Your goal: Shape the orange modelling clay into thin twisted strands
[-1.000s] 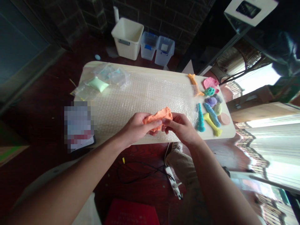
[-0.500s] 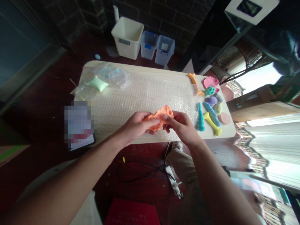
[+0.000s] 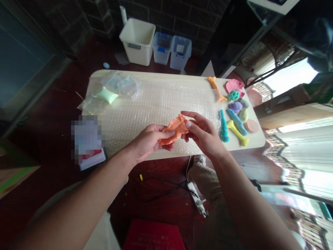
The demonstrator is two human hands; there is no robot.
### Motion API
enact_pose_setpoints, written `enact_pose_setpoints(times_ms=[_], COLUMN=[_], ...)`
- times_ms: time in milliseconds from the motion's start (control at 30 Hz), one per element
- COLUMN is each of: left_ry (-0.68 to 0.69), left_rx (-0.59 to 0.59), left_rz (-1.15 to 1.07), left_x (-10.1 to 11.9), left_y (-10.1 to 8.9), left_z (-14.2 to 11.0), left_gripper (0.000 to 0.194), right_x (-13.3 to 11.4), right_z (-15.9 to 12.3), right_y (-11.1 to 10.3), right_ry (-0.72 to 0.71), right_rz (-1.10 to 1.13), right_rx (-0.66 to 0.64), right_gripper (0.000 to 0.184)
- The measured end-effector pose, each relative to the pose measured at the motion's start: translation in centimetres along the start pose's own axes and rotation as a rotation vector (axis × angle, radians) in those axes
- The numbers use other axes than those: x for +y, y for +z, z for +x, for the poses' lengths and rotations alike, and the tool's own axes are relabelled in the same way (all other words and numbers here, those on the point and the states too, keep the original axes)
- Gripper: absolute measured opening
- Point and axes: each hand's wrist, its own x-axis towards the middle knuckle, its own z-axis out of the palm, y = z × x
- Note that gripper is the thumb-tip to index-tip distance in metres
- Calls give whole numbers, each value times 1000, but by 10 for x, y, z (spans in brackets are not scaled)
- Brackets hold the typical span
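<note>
A flattened, ragged-edged piece of orange modelling clay (image 3: 177, 127) is held above the near edge of the table. My left hand (image 3: 151, 140) grips its left end, thumb on top and fingers underneath. At the right edge, my right hand (image 3: 203, 133) pinches the clay between thumb and fingers, with the index finger raised over its far side. Beneath both hands lies a sheet of bubble wrap (image 3: 166, 100). Closest to my right hand on the table is a teal, segmented clay piece (image 3: 223, 126). Fingers under the clay are partly hidden.
Several clay shapes line the table's right end, including a yellow bone shape (image 3: 238, 133), a blue roll (image 3: 236, 121) and an orange piece (image 3: 216, 89). A pale green packet (image 3: 107, 95) lies on plastic bags at left. Bins (image 3: 137, 45) stand beyond the table (image 3: 255, 140); a power strip (image 3: 197, 199) is below.
The clay looks more spread out and flatter. My right index finger has lifted away from the clay, and the right thumb has shifted to its right edge. The camera view has turned slightly.
</note>
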Motion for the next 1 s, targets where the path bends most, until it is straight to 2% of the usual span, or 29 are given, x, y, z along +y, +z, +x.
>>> enact_pose_setpoints(times_ms=[167, 300, 400, 533, 800, 1000], left_ry=[-46, -59, -71, -66, -75, -84], left_rx=[-35, -79, -130, -181, -187, -217], left_rz=[-68, -80, -84, -67, -32, -46], left_x=[3, 3, 2, 3, 9, 12], left_y=[-3, -2, -2, -4, -3, 0], left_z=[-1, -2, -2, -2, -8, -10], left_gripper=[22, 21, 17, 17, 19, 21], right_x=[-8, -6, -3, -3, -5, -4], right_z=[-6, -9, -8, -7, -8, -8], right_y=[-1, 1, 1, 2, 9, 9], right_ry=[-160, -279, -330, -293, -221, -179], right_rz=[-140, -283, -261, -233, -115, 32], right_rx=[-67, -67, -55, -36, 12, -51], right_gripper=[60, 47, 32, 23, 23, 14])
